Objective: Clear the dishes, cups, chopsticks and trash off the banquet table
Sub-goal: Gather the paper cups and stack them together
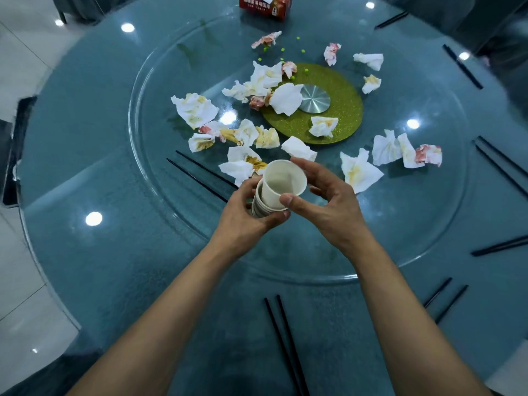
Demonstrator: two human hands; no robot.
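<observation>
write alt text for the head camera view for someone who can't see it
A person's left hand grips a stack of white paper cups while the right hand pinches the top cup, above a round glass-topped table. Stained crumpled napkins litter the glass turntable; black chopsticks lie around the edge.

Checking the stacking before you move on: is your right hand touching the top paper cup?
Touching. The head view shows the right hand with its thumb pressed on the top paper cup rim and fingers curled behind it, while the left hand grips the cup stack.
</observation>
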